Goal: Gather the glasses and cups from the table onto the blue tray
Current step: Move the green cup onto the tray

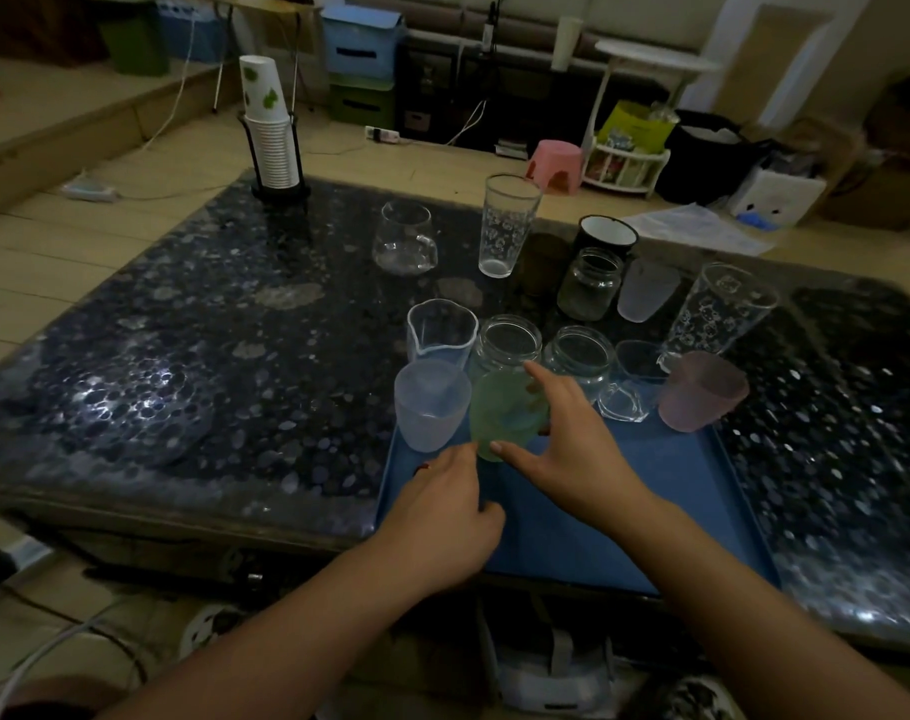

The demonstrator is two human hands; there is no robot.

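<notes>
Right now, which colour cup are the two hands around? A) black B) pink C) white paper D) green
D: the right hand wraps the green cup from its right side and the left hand's fingers touch its lower left, at the far end of the blue tray.

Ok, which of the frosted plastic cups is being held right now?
The green cup, on the blue tray between the pale blue and pink cups; the right hand wraps it, the left hand touches its base.

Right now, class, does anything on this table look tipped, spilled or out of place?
Nothing is spilled or broken. The one oddity is the green cup: it leans toward the camera instead of standing, held in the right hand above the blue tray. The other glasses look upright.
</notes>
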